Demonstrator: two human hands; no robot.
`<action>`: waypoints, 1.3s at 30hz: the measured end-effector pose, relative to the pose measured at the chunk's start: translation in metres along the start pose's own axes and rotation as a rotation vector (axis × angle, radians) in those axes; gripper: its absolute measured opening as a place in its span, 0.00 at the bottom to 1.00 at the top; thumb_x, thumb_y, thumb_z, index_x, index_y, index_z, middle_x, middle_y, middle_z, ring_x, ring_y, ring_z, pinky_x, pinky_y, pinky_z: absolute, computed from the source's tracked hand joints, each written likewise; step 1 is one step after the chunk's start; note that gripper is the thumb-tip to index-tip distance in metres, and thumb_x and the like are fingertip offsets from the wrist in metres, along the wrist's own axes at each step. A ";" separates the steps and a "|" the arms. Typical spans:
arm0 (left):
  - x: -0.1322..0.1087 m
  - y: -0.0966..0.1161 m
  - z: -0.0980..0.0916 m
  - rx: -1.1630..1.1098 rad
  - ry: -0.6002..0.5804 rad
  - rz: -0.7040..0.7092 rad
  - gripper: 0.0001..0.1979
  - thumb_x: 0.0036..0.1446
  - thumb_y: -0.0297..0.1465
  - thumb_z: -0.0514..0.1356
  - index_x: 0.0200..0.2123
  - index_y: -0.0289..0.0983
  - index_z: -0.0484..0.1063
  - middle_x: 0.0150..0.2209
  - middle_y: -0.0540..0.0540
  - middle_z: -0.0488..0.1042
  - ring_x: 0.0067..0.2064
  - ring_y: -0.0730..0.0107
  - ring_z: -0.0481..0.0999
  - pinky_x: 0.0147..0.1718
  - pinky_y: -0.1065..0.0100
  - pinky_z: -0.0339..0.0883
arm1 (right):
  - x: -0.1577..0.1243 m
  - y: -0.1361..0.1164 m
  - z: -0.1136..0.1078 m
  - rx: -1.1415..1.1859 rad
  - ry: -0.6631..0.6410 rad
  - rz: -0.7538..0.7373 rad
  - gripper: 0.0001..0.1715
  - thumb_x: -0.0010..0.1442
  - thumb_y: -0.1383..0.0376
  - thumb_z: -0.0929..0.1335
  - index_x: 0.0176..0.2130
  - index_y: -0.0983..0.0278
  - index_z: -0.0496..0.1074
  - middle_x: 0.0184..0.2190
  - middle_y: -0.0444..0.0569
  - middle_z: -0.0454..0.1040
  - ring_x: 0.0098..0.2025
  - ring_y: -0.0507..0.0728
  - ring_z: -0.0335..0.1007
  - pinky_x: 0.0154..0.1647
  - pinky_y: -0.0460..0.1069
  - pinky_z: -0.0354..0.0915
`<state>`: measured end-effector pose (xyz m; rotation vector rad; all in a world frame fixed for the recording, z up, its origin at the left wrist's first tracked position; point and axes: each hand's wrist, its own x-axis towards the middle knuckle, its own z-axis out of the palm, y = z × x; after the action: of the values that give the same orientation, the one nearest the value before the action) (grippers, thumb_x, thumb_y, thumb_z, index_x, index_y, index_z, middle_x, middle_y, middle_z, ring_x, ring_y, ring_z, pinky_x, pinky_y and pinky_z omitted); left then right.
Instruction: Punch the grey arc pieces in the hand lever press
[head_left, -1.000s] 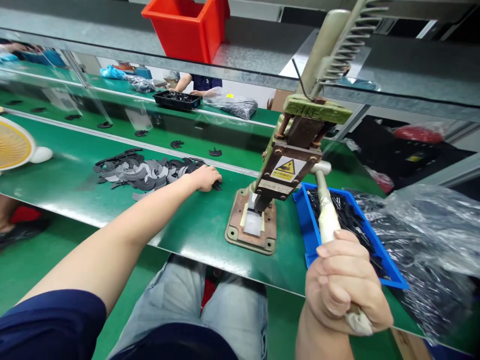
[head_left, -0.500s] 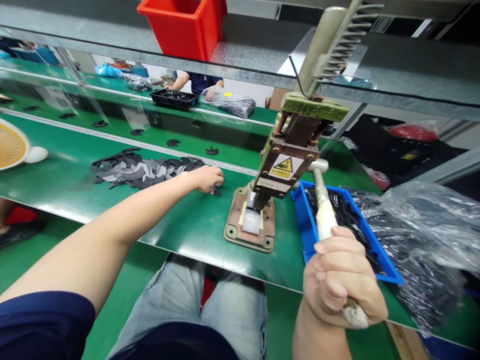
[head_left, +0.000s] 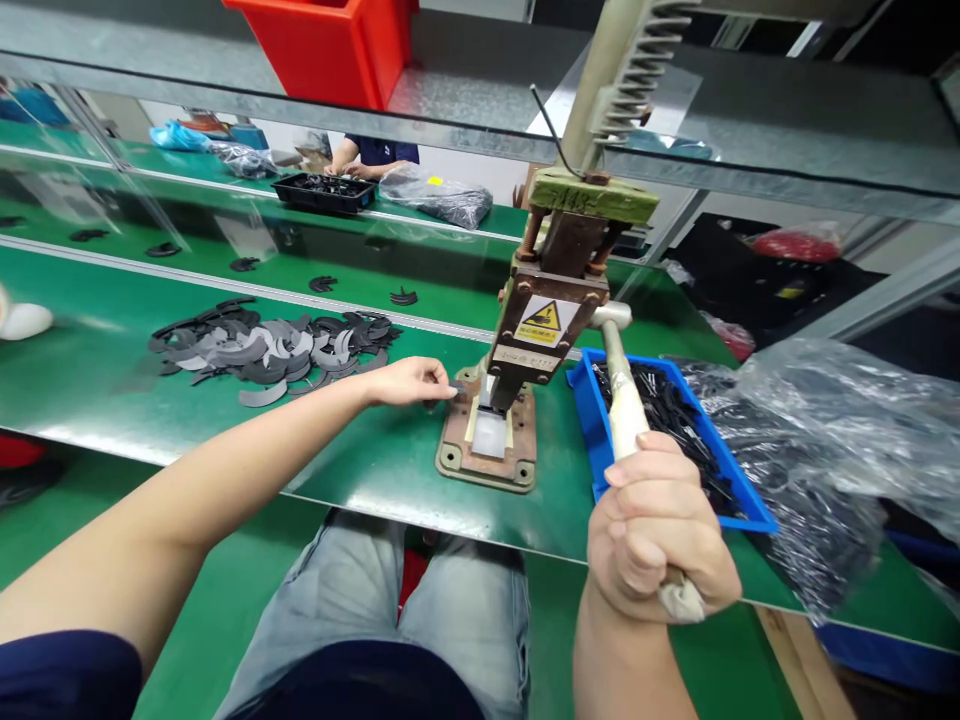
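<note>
My left hand (head_left: pixel 414 382) is closed in a pinch at the left edge of the press base (head_left: pixel 450 455). Between its fingertips is a small dark piece (head_left: pixel 457 389), mostly hidden by the fingers. My right hand (head_left: pixel 664 530) is wrapped around the pale, tape-covered lever handle (head_left: pixel 624 400) of a hand press (head_left: pixel 551 290). Under the dark ram of the press lies a whitish block (head_left: pixel 490 434) on the base plate. To the left of my left hand, a pile of grey and black curved pieces (head_left: pixel 262 345) is spread on the green bench.
A blue bin (head_left: pixel 592 440) with black parts stands right of the press, beside clear plastic bags (head_left: pixel 840 450). Single curved pieces (head_left: pixel 322 284) lie on a green strip behind a metal rail. A red bin (head_left: pixel 330 50) sits on the shelf above. A co-worker (head_left: pixel 379 155) sits across.
My left hand has moved from the right end of the pile to the press base, with the dark piece in its fingers. My right hand still grips the lever handle. The view has shifted slightly.
</note>
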<state>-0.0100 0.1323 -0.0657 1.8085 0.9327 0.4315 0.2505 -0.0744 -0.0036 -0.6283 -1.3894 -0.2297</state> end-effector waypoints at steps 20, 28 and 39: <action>0.029 0.027 0.063 -0.299 -0.010 -0.253 0.17 0.59 0.36 0.72 0.35 0.38 0.66 0.18 0.56 0.70 0.17 0.77 0.70 0.16 0.77 0.60 | 0.000 -0.003 -0.003 0.015 -0.039 0.036 0.22 0.66 0.59 0.69 0.22 0.62 0.66 0.22 0.39 0.71 0.32 0.54 0.75 0.52 0.66 0.72; 0.042 0.036 0.063 -0.144 -0.012 -0.354 0.18 0.58 0.35 0.72 0.32 0.39 0.64 0.16 0.59 0.62 0.15 0.79 0.62 0.16 0.77 0.53 | 0.000 -0.007 -0.001 -0.016 -0.008 0.076 0.23 0.66 0.58 0.69 0.21 0.61 0.64 0.22 0.39 0.71 0.31 0.53 0.73 0.51 0.64 0.73; 0.023 0.041 0.049 -0.369 -0.015 -0.150 0.10 0.62 0.35 0.66 0.38 0.35 0.73 0.30 0.45 0.78 0.23 0.74 0.74 0.21 0.73 0.64 | 0.003 0.002 -0.001 0.017 0.004 -0.026 0.22 0.61 0.61 0.70 0.20 0.62 0.63 0.20 0.40 0.70 0.29 0.54 0.74 0.48 0.65 0.73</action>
<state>0.0532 0.1115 -0.0520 1.3973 0.9047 0.4608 0.2534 -0.0724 -0.0012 -0.5961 -1.3946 -0.2393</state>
